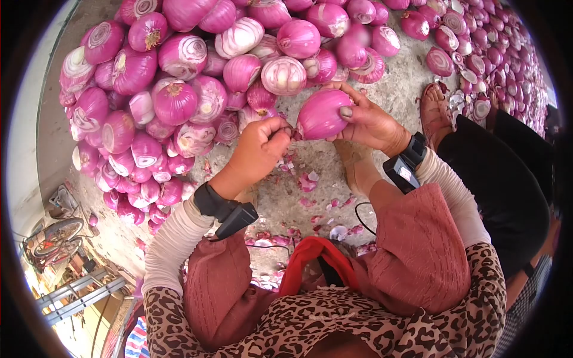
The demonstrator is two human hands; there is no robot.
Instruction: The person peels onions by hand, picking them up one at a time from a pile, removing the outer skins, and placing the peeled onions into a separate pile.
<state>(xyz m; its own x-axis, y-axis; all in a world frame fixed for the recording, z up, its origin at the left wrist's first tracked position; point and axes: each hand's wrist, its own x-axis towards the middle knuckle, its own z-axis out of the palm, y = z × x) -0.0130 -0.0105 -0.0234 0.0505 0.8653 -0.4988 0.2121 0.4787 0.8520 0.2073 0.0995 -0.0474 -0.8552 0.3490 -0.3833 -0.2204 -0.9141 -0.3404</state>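
Observation:
A large peeled red onion (323, 114) rests in my right hand (375, 123), with the thumb across its near side and the fingers behind it. My left hand (261, 148) is closed in a pinch at the onion's left tip. A small dark bit shows by the left fingertips, but I cannot make out what they hold. Just beyond both hands lies a big pile of red onions (175, 101), many with pale cut ends showing.
Purple skin scraps (307, 182) litter the concrete floor (239, 173) between my feet. Another heap of onions (507, 53) spreads at the right. A person in black trousers (495, 161) sits close on my right. A bicycle (57, 238) and a ladder (80, 296) are at lower left.

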